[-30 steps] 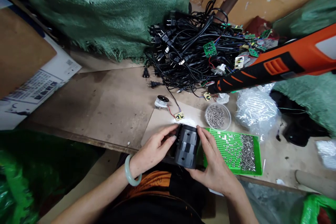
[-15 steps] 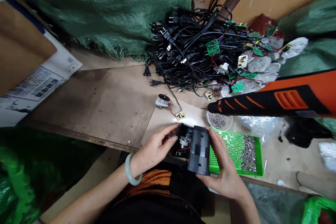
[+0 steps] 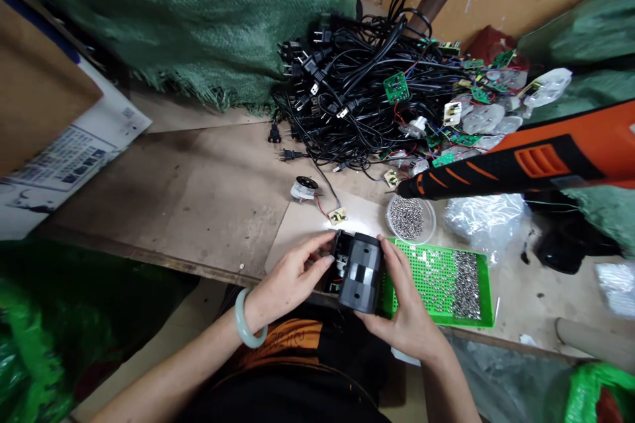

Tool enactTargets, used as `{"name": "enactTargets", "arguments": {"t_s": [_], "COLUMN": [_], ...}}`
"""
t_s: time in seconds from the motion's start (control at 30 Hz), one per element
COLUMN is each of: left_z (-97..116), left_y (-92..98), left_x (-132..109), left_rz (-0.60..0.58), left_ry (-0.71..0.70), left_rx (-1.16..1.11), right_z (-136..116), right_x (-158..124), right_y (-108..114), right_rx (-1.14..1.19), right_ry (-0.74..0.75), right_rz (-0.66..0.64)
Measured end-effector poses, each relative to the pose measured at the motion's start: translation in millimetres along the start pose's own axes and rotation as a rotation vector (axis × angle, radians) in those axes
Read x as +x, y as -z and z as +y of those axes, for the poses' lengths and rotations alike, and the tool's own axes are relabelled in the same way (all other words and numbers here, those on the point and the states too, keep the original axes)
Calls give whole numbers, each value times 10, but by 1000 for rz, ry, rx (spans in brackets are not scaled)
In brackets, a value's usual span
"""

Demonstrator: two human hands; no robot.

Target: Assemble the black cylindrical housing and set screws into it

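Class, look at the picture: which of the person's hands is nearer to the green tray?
Right. The right hand, gripping the dark cover, overlaps the left side of the green tray in this view; the left hand is farther left, beyond the cover.

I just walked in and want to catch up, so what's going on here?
A person has a dark device in both hands. The left hand holds the black housing; the right hand grips the grey-black cover, which lies only partly over it, leaving inner parts showing. Nearby are a green tray and a round tub, both holding small metal pieces.
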State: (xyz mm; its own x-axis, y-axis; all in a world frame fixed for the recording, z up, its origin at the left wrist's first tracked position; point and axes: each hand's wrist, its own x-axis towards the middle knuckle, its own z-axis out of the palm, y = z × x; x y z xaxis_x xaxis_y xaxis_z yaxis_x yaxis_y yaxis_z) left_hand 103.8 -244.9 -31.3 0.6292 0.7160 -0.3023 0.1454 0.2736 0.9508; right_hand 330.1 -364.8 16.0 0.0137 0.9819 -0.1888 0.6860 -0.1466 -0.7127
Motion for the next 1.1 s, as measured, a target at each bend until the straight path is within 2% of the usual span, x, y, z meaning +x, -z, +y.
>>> {"name": "enactTargets", "arguments": {"t_s": [0.23,0.7,1.1], "left_z": [-10,-3,59], "left_y": [2,-7,-19], "left_x": [2,-8,-5], "left_rz": [-4,-14,-19], "left_ry": [-38,4,23], "left_rx": [38,14,-19], "right_z": [-82,-164,-197], "right_x": [105,191,251], "right_y": [1,9,45], "right_rx": [-68,-217,-257], "right_ry": [28,91,98], "right_rz": [-42,-56,-99]}}
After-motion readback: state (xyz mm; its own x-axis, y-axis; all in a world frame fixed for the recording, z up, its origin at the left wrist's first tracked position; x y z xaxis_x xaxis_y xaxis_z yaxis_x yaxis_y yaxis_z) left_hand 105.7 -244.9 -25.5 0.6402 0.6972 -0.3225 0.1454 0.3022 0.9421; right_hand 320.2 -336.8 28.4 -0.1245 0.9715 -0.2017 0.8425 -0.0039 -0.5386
